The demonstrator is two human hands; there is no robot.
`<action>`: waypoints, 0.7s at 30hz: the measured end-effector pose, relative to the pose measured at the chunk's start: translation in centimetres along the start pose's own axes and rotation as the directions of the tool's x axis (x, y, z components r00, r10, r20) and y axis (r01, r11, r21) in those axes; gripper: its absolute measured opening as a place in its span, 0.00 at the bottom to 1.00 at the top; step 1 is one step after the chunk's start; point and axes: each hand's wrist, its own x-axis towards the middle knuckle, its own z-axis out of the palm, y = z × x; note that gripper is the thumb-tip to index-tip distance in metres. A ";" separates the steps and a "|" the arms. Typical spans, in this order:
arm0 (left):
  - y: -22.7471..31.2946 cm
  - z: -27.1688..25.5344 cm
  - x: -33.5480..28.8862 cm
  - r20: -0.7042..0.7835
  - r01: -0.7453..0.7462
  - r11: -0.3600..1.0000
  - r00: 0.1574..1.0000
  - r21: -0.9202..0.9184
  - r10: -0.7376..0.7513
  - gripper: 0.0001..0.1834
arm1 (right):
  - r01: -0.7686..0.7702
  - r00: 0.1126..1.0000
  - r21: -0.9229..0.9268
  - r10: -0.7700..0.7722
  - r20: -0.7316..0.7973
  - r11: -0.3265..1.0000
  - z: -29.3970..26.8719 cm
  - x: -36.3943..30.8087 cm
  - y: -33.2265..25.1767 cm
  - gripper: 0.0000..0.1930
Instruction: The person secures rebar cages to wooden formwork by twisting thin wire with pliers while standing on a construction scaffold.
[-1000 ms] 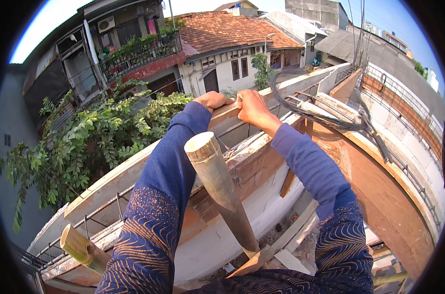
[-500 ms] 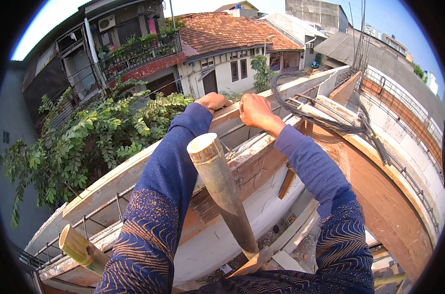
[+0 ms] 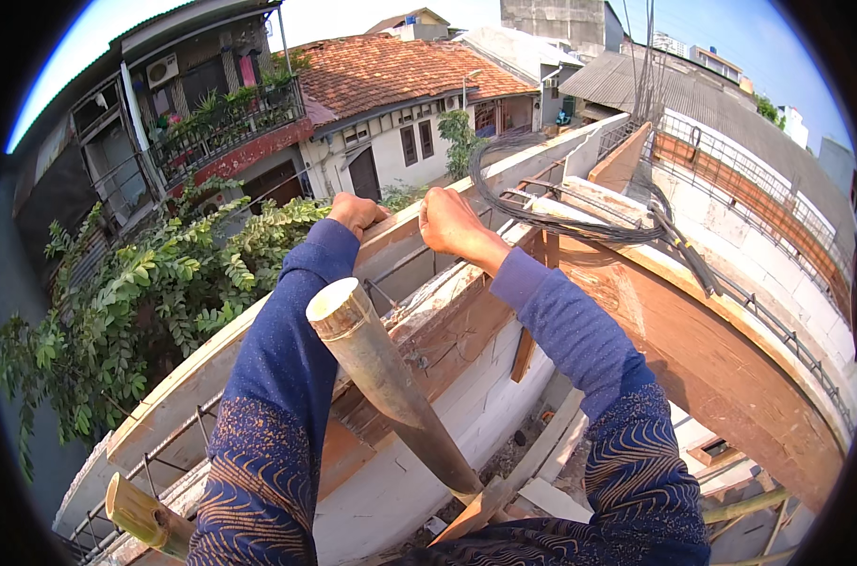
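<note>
long board [image 3: 393, 233]: slants from lower left to upper right, its top edge passing by both hands.
left hand [image 3: 357, 215]: on the board's top edge, fingers bent over it; how firmly they grip, i cannot tell.
right hand [image 3: 457, 226]: just beside it, fingers curled in narrowly at the board; whether they pinch anything is hidden.
steel bars [image 3: 405, 263]: on the near side of the board, running along it.
wire coil [image 3: 606, 229]: dark, looped, to the right of the right hand.
near bamboo pole [image 3: 387, 382]: tilted, its cut end up between the forearms.
far-left bamboo pole [image 3: 150, 519]: at lower left.
brown panel [image 3: 697, 354]: right of the right sleeve [image 3: 589, 340].
leafy branches [image 3: 155, 283]: beyond the board, left.
tiled roof [image 3: 400, 74]: across the background.
</note>
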 end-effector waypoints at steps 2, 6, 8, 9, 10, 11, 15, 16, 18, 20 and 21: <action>0.4 0.2 -1.5 -0.053 -0.013 0.999 0.999 0.029 0.015 0.09 | 0.004 1.000 0.023 -0.004 0.025 1.000 0.3 0.1 -0.1 0.02; 1.5 0.1 -3.8 -0.155 -0.014 1.000 0.988 -0.008 0.013 0.08 | 0.001 0.997 -0.036 0.002 0.081 0.999 -2.2 -1.7 -0.6 0.03; 2.0 0.0 -3.7 0.001 0.031 0.992 1.000 0.122 -0.031 0.11 | -0.012 0.994 -0.042 0.017 0.108 0.999 -3.0 -2.2 0.4 0.03; 1.9 0.0 -3.2 -0.013 0.065 0.997 0.998 -0.032 -0.065 0.09 | -0.004 0.996 -0.007 0.004 0.091 1.000 -2.8 -2.2 0.5 0.03; 1.7 0.1 -2.7 -0.019 0.089 0.980 0.995 -0.180 -0.094 0.08 | 0.001 0.998 0.028 -0.003 0.067 1.000 -2.7 -2.2 0.7 0.03; 1.2 0.0 -2.4 -0.004 0.011 0.978 1.000 -0.207 -0.012 0.07 | 0.006 0.999 0.064 -0.009 0.042 0.998 -2.4 -2.0 0.7 0.03; 0.4 0.2 -1.7 -0.038 0.005 0.962 0.999 -0.273 -0.016 0.07 | -0.024 0.999 0.073 0.022 0.027 0.997 -0.8 -0.9 0.7 0.03; 0.3 0.0 -1.6 -0.019 0.008 0.959 1.000 -0.283 -0.014 0.06 | -0.010 1.000 0.054 0.009 0.021 0.999 -0.5 -0.8 0.3 0.03; 0.1 -0.3 -1.3 0.022 0.015 0.953 1.000 -0.304 -0.008 0.06 | -0.005 1.000 0.002 0.005 0.007 1.000 -0.3 -0.8 -0.1 0.03; 0.1 -0.7 -1.7 0.077 -0.052 0.978 0.995 -0.204 0.069 0.09 | -0.019 1.000 -0.056 0.019 -0.001 0.998 -0.4 -1.3 -1.1 0.03; 0.1 -0.8 -1.8 0.095 -0.112 0.976 0.987 -0.189 0.132 0.09 | -0.067 0.998 -0.062 0.067 0.006 0.996 -0.7 -1.7 -1.3 0.03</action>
